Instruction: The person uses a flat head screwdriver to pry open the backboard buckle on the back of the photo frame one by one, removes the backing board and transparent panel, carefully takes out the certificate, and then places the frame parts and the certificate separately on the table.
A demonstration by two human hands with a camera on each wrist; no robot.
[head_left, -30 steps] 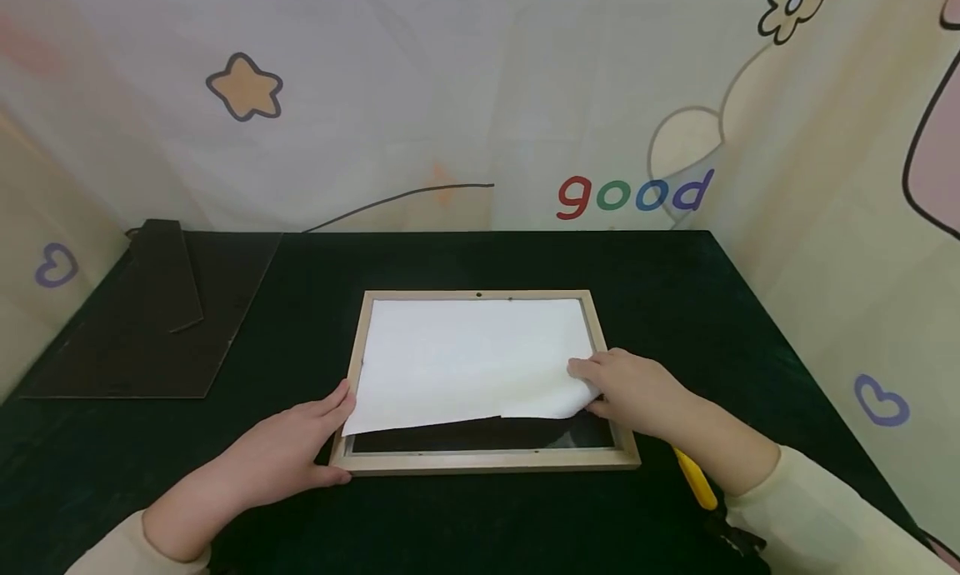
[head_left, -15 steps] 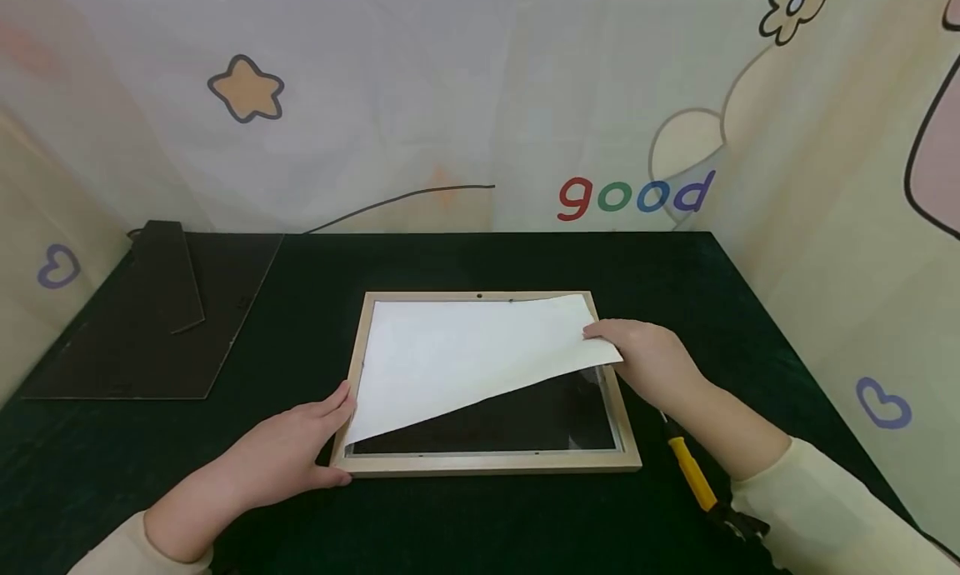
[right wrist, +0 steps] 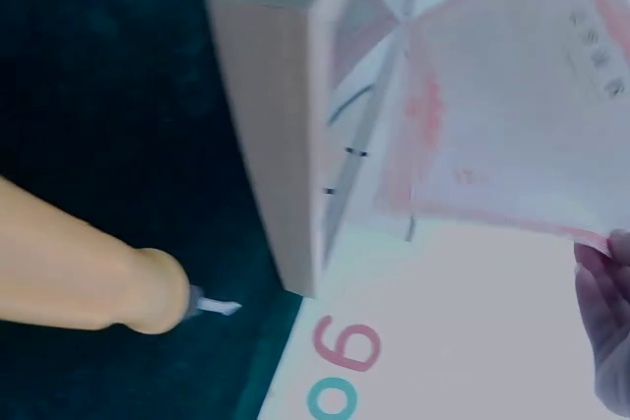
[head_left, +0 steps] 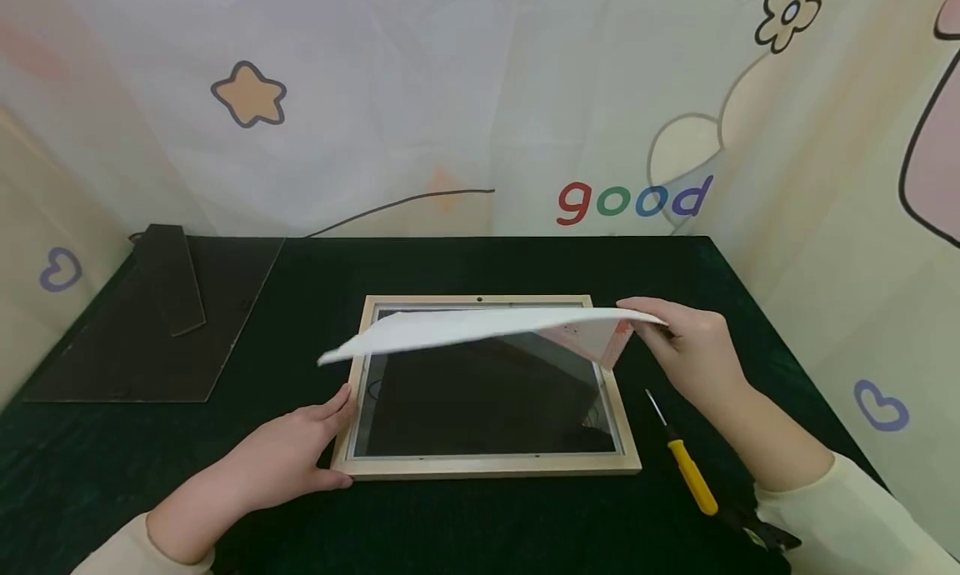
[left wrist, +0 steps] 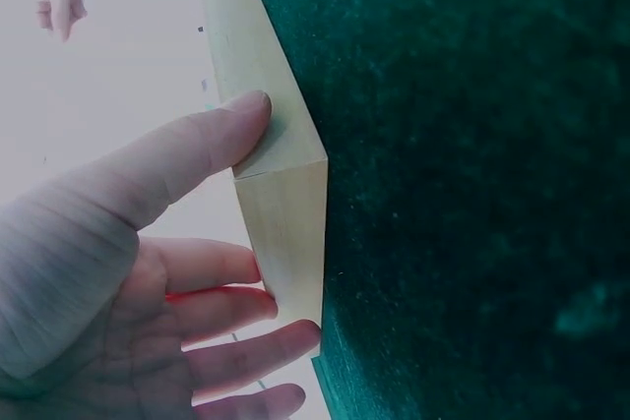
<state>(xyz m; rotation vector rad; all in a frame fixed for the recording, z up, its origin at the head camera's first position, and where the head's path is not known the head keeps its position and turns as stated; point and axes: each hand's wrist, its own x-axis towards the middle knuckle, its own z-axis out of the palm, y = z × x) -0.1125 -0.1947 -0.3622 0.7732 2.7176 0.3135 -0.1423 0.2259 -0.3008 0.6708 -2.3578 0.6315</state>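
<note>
A light wooden picture frame (head_left: 495, 468) lies on the dark green cloth, its inside showing dark behind a glossy sheet. My left hand (head_left: 288, 446) rests at its near left corner; in the left wrist view the thumb touches one side and outstretched fingers touch the other. Above the frame my right hand (head_left: 697, 350) pinches the right end of a white paper sheet (head_left: 450, 329). That sheet is lifted and tilted, its left end hanging past the frame's left side. In the right wrist view, its printed underside (right wrist: 512, 125) shows pinkish-red edging and small dark marks.
A yellow-handled screwdriver (head_left: 693, 479) lies right of the frame. Beside the right sleeve is a dark tool (head_left: 776, 537), partly covered. A dark backing board (head_left: 112, 350) with a stand leg lies at the far left. A printed curtain (head_left: 420, 100) encloses the back and sides.
My right hand has raised the paper's near edge and lifted the sheet up off the frame, moving slightly right and away. The dark inside is now uncovered. My left hand has stayed at the corner.
</note>
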